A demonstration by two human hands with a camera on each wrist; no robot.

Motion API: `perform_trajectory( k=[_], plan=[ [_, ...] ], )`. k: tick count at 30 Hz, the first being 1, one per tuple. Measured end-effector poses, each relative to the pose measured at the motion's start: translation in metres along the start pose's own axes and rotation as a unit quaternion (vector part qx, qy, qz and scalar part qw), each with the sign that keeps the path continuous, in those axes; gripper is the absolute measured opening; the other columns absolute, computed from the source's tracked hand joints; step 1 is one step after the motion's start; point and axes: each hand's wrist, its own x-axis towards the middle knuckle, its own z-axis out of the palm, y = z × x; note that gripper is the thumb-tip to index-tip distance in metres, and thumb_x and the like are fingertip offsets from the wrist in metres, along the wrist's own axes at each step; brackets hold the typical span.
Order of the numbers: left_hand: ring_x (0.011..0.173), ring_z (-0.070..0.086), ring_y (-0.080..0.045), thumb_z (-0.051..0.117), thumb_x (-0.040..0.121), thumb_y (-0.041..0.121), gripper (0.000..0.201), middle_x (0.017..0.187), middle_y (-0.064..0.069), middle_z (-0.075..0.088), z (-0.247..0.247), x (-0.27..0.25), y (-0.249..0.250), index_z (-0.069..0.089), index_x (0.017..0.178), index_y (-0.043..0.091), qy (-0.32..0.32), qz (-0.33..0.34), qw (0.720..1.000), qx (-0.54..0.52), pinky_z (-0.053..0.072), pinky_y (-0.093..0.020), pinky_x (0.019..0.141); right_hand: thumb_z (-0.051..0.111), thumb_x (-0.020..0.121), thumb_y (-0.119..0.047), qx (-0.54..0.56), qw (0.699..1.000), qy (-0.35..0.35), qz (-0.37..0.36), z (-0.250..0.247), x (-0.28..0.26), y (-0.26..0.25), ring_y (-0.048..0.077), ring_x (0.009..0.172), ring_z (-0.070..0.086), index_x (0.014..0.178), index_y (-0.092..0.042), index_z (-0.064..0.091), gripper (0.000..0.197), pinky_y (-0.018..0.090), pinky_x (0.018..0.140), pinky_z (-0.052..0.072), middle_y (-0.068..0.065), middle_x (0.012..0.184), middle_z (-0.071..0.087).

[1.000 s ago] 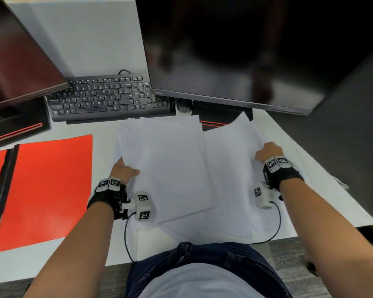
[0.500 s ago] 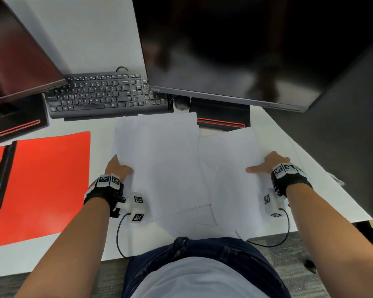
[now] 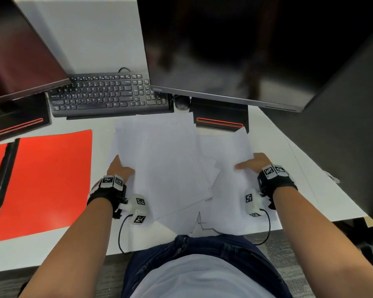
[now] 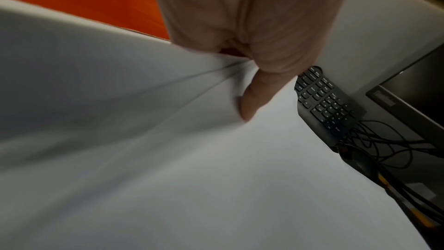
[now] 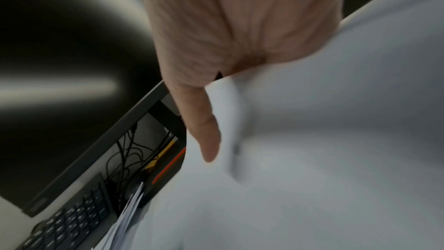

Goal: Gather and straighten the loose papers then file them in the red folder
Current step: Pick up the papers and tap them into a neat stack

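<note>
Loose white papers lie fanned across the middle of the white desk, a left stack overlapping a right bunch. My left hand pinches the left stack's edge; the left wrist view shows the thumb on top of the sheets and the fingers hidden beneath. My right hand grips the right bunch's edge, thumb lying over the paper, fingers hidden under it. The red folder lies open and flat at the left, apart from both hands.
A black keyboard and a mouse sit behind the papers. Two dark monitors overhang the desk, and a black stand base touches the papers' far edge. The desk's right edge runs just beyond my right hand.
My right hand has slid inward to the left with its sheets, which now tuck against the left stack. The left hand has stayed at the stack's left edge.
</note>
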Motion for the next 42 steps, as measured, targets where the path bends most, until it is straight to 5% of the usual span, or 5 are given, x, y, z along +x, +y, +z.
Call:
perform_trajectory(
  k=[5,12,22,26,42],
  plan=[
    [0.122,0.05,-0.037,0.06,0.081,-0.005,0.06,0.134,-0.02,0.051,0.0,0.0,-0.005,0.038,0.137,0.003,0.006,-0.001,1.0,0.005,0.041,-0.035,0.09,0.091,0.027,-0.044,0.086,0.996,0.01,0.005,0.007,0.028,0.006,0.034,0.116,0.055,0.129,-0.017,0.049,0.114,0.048,0.099,0.047,0.008,0.131,0.054],
    [0.121,0.051,-0.037,0.06,0.08,-0.005,0.059,0.129,-0.019,0.053,0.001,-0.001,-0.009,0.038,0.135,0.003,0.003,0.003,1.0,0.001,0.04,-0.032,0.088,0.075,0.074,-0.015,0.085,0.996,-0.036,0.013,0.009,-0.033,-0.024,0.036,0.106,0.057,0.131,-0.001,0.043,0.067,0.041,0.086,0.048,0.019,0.127,0.055],
    [0.12,0.052,-0.036,0.054,0.082,-0.008,0.053,0.094,-0.003,0.054,-0.002,-0.004,-0.005,0.039,0.132,0.001,-0.003,0.001,1.0,0.03,0.04,-0.03,0.084,0.046,0.089,-0.004,-0.14,0.906,0.327,-0.231,-0.048,-0.085,-0.09,0.042,0.104,0.059,0.108,-0.005,0.065,0.027,0.042,0.084,0.048,0.024,0.108,0.064],
    [0.123,0.049,-0.037,0.058,0.082,-0.007,0.059,0.132,-0.021,0.051,-0.009,-0.01,0.004,0.036,0.136,0.001,-0.023,0.002,0.999,0.046,0.041,-0.036,0.092,0.047,0.09,-0.01,-0.052,0.868,0.4,-0.29,-0.08,-0.103,-0.116,0.039,0.096,0.06,0.106,-0.008,0.065,0.024,0.04,0.079,0.047,0.022,0.102,0.065],
    [0.102,0.062,-0.029,0.033,0.085,0.071,0.073,0.12,-0.011,0.065,-0.012,-0.02,-0.001,0.058,0.128,0.018,-0.154,-0.135,0.903,-0.377,0.048,-0.037,0.084,0.059,0.083,-0.009,0.021,0.975,0.061,-0.211,0.032,-0.059,-0.123,0.035,0.107,0.062,0.117,-0.001,0.062,0.035,0.034,0.084,0.048,0.019,0.115,0.066]
  ],
)
